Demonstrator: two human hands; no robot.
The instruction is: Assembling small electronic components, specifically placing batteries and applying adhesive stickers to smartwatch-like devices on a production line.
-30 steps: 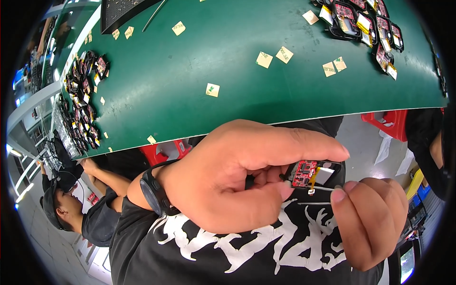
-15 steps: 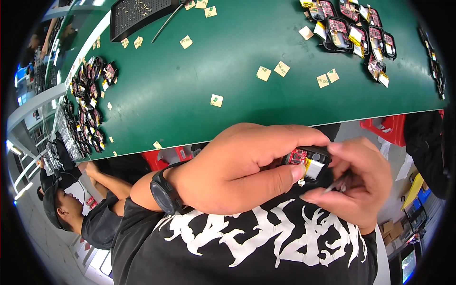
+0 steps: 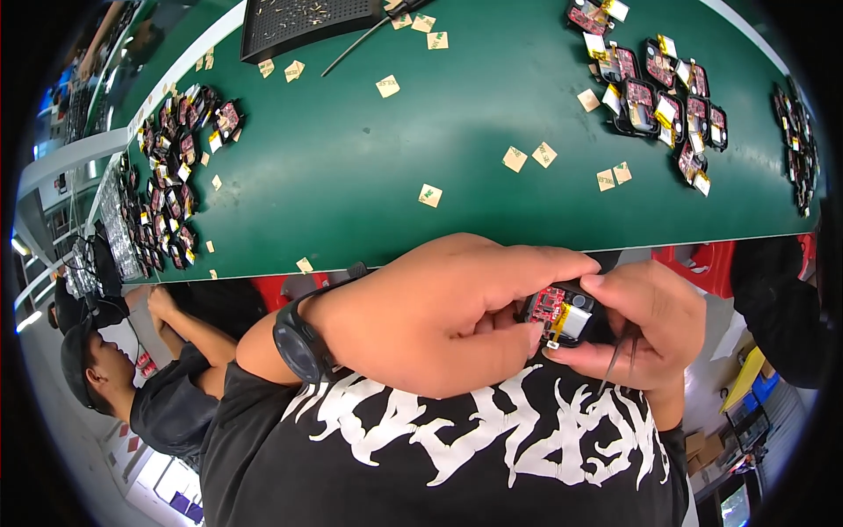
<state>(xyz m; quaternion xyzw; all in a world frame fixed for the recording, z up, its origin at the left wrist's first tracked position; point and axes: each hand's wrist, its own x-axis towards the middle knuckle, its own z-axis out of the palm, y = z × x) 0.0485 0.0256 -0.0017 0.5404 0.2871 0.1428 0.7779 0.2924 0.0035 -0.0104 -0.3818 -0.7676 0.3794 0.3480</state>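
Observation:
My left hand (image 3: 439, 316), with a black watch on its wrist, grips a small black device (image 3: 562, 314) with a red circuit board and a silvery-yellow cell inside. It holds the device in front of my black printed shirt, below the table's near edge. My right hand (image 3: 654, 325) pinches the device's right side with thumb and forefinger. The same hand holds thin dark tweezers (image 3: 619, 356), which point down along its palm.
The green table mat (image 3: 369, 184) carries heaps of similar devices at the left (image 3: 171, 176), upper right (image 3: 654, 83) and far right (image 3: 795, 140). Tan paper squares (image 3: 527, 158) lie scattered on it, with a black tray (image 3: 299, 22) at the back. Another person (image 3: 132, 378) sits lower left; a red stool (image 3: 702, 259) shows under the table edge.
My right hand has come up from the lower right and closed on the device held by my left hand. The tweezers have swung from pointing at the device to hanging down.

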